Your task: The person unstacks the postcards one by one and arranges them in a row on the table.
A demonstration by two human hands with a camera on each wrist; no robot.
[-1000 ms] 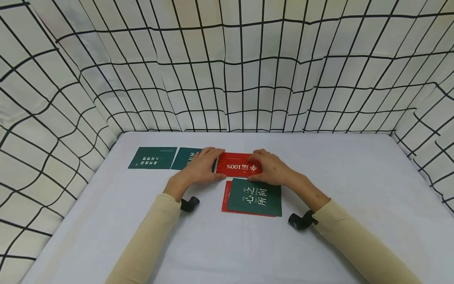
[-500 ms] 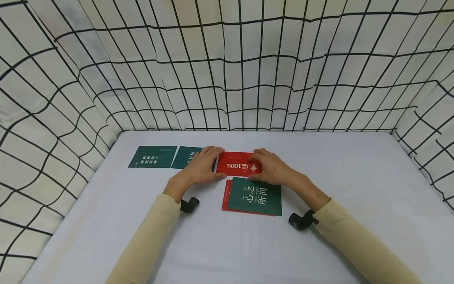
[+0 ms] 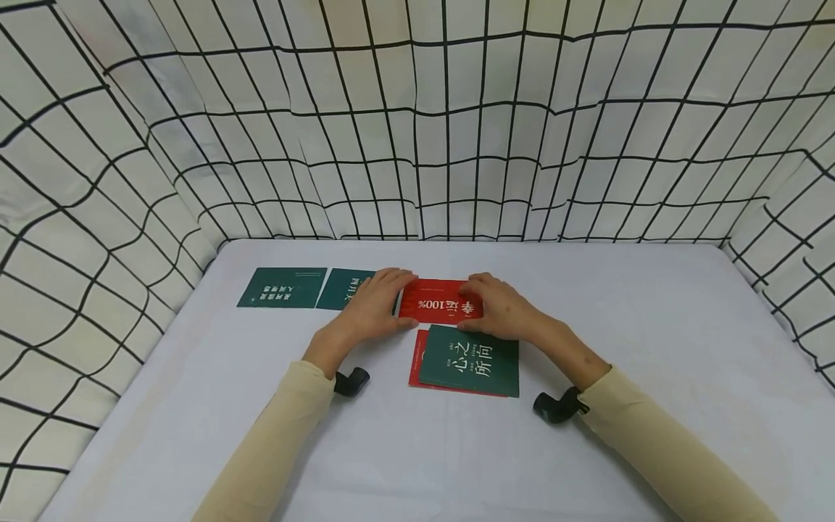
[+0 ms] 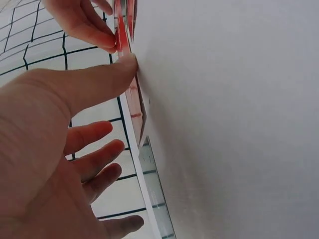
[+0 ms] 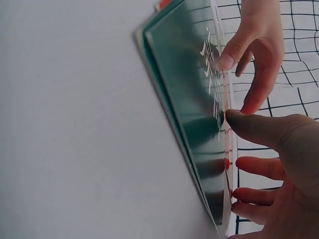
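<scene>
A red card (image 3: 438, 310) printed "100%" lies on the white table (image 3: 652, 348). My left hand (image 3: 385, 304) holds its left end, thumb at the near edge and fingers over the far edge. My right hand (image 3: 489, 304) holds its right end the same way. In the left wrist view the thumb of the left hand (image 4: 75, 124) presses the red card's edge (image 4: 133, 107). In the right wrist view the thumb of the right hand (image 5: 269, 149) meets that card beside a green card (image 5: 189, 99).
The green card (image 3: 470, 360) with white characters lies on another red card (image 3: 414, 362) just in front of my hands. Two more green cards (image 3: 283, 288) (image 3: 344, 288) lie in a row to the left. Grid-patterned cloth (image 3: 417, 130) walls in the table on three sides.
</scene>
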